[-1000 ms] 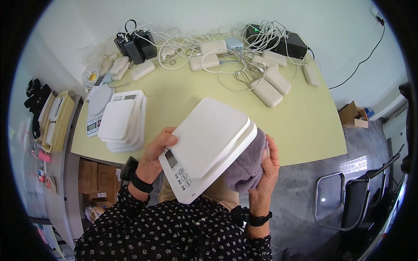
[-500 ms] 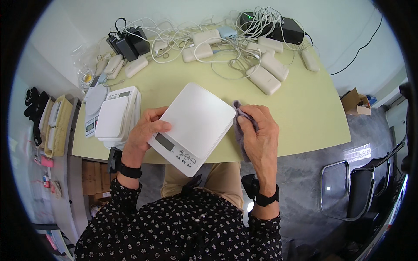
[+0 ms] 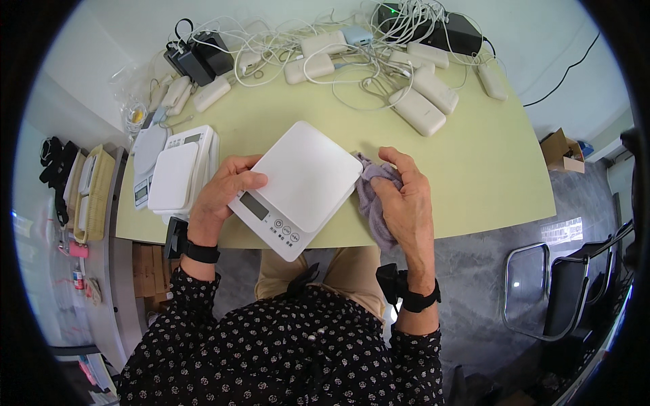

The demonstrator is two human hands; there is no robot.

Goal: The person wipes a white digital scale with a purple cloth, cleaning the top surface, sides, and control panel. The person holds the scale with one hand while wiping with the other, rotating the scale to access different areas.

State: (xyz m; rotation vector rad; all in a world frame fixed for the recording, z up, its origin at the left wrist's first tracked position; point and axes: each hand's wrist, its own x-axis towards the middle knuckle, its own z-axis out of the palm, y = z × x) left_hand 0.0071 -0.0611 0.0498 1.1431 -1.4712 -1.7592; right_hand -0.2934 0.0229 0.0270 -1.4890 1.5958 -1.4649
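A white digital kitchen scale (image 3: 308,177) is tilted above the front edge of the table, its small grey display and round buttons toward me. My left hand (image 3: 227,191) grips its left side, thumb on top of the plate and the other fingers hidden beneath. Bunched in my right hand (image 3: 410,206) is a greyish-purple cloth (image 3: 370,203), which touches the scale's right edge. The index finger of that hand is lifted off the cloth, while the thumb presses on it. More white kitchen scales (image 3: 174,177) lie stacked left of my left hand.
Along the back of the pale yellow-green table (image 3: 487,169) are several cream power banks (image 3: 418,111), tangled white cables (image 3: 345,74) and black charger blocks (image 3: 198,61). A yellow basket (image 3: 93,196) stands at the left. On the right are a metal-framed chair (image 3: 545,291) and a cardboard box (image 3: 562,152).
My right index finger has lifted from the cloth, and the cloth has spread out more beside the scale. The scale has shifted slightly up in view, still in my left hand.
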